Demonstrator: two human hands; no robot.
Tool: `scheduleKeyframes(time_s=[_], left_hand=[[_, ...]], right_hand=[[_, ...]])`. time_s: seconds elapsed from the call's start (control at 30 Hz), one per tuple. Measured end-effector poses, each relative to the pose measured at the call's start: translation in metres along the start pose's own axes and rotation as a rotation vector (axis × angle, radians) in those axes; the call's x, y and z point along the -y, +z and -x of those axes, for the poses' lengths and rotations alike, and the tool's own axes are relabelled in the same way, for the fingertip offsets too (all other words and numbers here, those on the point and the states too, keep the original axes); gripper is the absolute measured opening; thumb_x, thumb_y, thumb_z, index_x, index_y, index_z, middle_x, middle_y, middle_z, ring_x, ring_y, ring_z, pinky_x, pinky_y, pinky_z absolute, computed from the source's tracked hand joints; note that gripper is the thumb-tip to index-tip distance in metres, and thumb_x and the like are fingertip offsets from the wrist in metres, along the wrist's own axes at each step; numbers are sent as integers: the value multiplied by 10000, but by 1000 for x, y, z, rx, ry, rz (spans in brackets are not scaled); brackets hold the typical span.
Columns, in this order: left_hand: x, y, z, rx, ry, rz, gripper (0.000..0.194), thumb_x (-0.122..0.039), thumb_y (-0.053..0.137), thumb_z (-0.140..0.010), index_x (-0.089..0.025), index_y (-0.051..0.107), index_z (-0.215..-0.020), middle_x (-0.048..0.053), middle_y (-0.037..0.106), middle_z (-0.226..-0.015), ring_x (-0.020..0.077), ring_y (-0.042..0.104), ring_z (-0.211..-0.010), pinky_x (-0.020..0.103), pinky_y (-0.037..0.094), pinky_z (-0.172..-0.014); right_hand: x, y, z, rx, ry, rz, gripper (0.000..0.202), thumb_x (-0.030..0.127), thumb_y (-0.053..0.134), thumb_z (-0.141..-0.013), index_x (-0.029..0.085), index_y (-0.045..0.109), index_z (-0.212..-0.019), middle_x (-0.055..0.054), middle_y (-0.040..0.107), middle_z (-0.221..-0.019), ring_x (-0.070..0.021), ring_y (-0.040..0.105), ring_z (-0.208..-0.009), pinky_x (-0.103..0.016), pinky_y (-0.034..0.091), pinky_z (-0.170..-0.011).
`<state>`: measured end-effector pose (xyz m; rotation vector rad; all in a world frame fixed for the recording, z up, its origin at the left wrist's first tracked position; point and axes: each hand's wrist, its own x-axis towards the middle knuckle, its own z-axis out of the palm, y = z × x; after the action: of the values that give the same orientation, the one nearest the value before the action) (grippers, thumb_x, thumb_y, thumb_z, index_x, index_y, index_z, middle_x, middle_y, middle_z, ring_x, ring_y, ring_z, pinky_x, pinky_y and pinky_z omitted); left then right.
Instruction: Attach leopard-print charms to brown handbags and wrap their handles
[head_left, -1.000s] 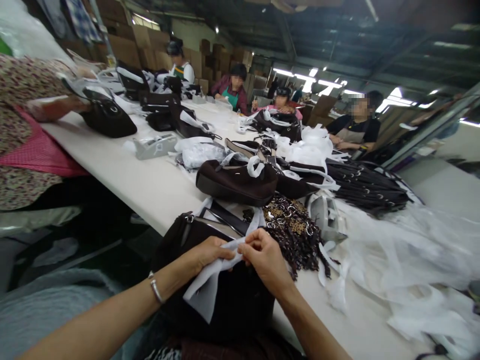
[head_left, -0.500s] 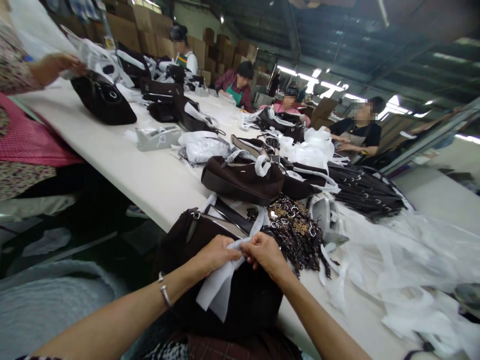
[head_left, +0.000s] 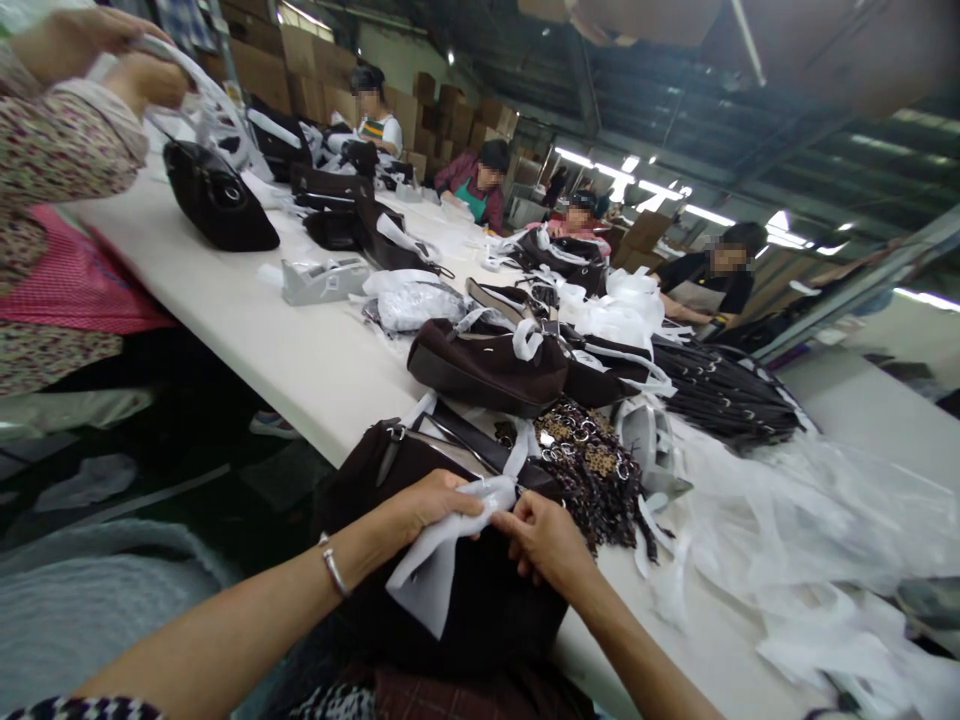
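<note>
A dark brown handbag point(head_left: 495, 610) stands upright at the table's near edge, its zipped top facing away from me. A soft white wrapping strip point(head_left: 427, 575) lies around part of its strap, with a loose tail hanging down the bag's front. My left hand point(head_left: 431, 505) is closed, pinching the strip between thumb and fingers. Close beside it, my right hand point(head_left: 546, 538) has its fingers bent together at the strip's right end; the exact contact of its fingertips is partly hidden. Just behind the bag lies a heap of dark woven straps with metal rings point(head_left: 592, 465).
Another brown handbag point(head_left: 487, 370) lies beyond mine. Grey tape dispensers point(head_left: 324, 280) stand on the white table point(head_left: 270, 350), one near the strap heap. White sheeting point(head_left: 810, 530) spreads at right. At left a co-worker's hands point(head_left: 142, 75) hold a white-wrapped strap; other people sit farther back.
My right hand has moved slightly right and down, and the strip now looks more bunched around the strap. The co-worker at left has raised the wrapped strap with both hands.
</note>
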<state>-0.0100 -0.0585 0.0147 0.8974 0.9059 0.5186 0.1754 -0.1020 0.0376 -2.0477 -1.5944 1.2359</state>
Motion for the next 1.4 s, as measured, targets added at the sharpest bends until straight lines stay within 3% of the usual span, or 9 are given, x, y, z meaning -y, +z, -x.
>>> scheduleKeyframes(time_s=[0.17,0.27,0.37,0.6,0.77,0.9,1.03,1.27,1.4], left_hand=[[-1,-4,-1,25,-40,37,271,-280,774,-533,-94,678,-705,29,655,-571,124,572,-491,219,394,-491],[0,-5,-3,32,-45,26,287,-289,798,-538,-86,686,-708,25,647,-557,121,555,-475,237,413,-515],[3,-4,-4,27,-43,13,287,-303,806,-542,-96,672,-690,24,650,-567,125,562,-490,248,430,-541],[6,-2,-2,51,-45,-131,178,-256,729,-594,-114,656,-673,-6,620,-546,106,498,-452,224,348,-472],[-2,-9,17,62,45,-321,245,-279,724,-652,-132,677,-842,-23,639,-696,113,528,-582,207,348,-524],[-4,-20,50,-13,156,-695,497,-262,720,-647,-174,614,-1124,18,683,-949,189,618,-820,232,431,-660],[6,-28,73,-215,190,-936,321,-223,612,-721,-204,627,-1041,4,677,-887,184,625,-797,251,422,-698],[18,-36,65,-234,188,-842,257,-223,573,-731,-180,666,-966,1,691,-881,184,631,-820,244,423,-702],[21,-35,67,-224,199,-795,247,-229,586,-726,-169,641,-959,-3,674,-874,180,614,-818,244,427,-710]], right_hand=[[3,-22,9,-183,-279,492,304,448,683,-822,213,529,-706,-11,655,-597,-202,640,-547,-284,454,-495],[13,-31,6,-312,-701,745,246,370,701,-838,218,635,-1020,-93,719,-1041,-282,666,-956,-405,502,-811],[21,-28,-6,-219,-993,872,470,239,696,-844,249,556,-1292,-101,538,-1418,-309,452,-1327,-497,332,-1099],[25,-32,-16,103,-748,736,954,502,857,-590,140,497,-1396,-180,459,-1477,-384,324,-1410,-597,171,-1171],[28,-27,-20,160,-797,452,443,299,665,-858,271,598,-1294,-65,632,-1322,-253,530,-1275,-519,232,-1162],[23,-10,-38,195,-845,396,232,263,692,-847,299,711,-1076,6,748,-1053,-208,662,-1024,-481,284,-1115],[21,-7,-43,150,-880,378,187,281,707,-845,268,725,-1030,-10,755,-1013,-206,661,-992,-435,353,-1040],[31,-10,-4,242,-1144,510,413,326,765,-787,260,652,-1180,-42,679,-1158,-211,548,-1129,-408,366,-1020],[32,7,2,214,-1271,637,81,268,642,-889,249,715,-920,-31,686,-1012,-194,545,-1002,-409,394,-970]])
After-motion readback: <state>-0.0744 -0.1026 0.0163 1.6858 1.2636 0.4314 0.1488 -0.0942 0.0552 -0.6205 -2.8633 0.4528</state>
